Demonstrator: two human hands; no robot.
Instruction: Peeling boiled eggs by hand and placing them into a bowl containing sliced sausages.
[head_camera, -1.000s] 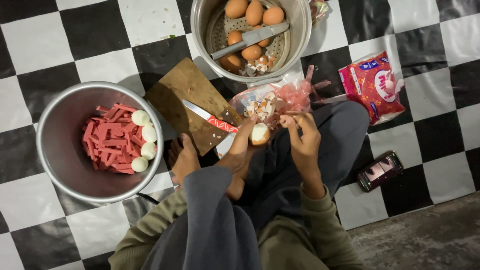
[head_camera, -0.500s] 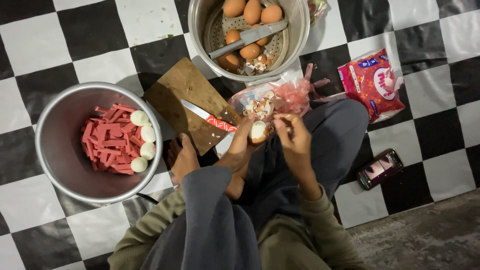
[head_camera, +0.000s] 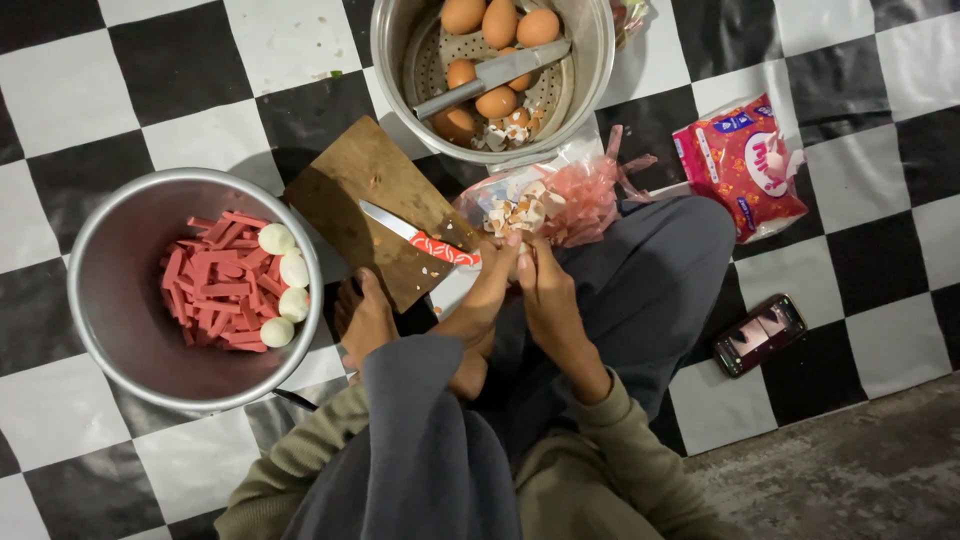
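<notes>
Both hands pinch egg, mostly hidden; axis can't tell.

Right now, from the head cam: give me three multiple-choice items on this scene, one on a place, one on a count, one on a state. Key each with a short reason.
1. Where does the knife with the red handle lie?
A. in the pot
B. on the wooden cutting board
C. on the phone

2. How many peeled white eggs are in the metal bowl?
A. one
B. four
C. seven

3. What is the state of the pink plastic bag?
A. open, holding bits of eggshell
B. knotted shut
C. folded flat

Answers:
1 B: blade and handle rest on the board between bowl and bag.
2 B: four white eggs sit beside the red strips.
3 A: shell pieces show in its open mouth, just above the left hand and right hand.
</notes>
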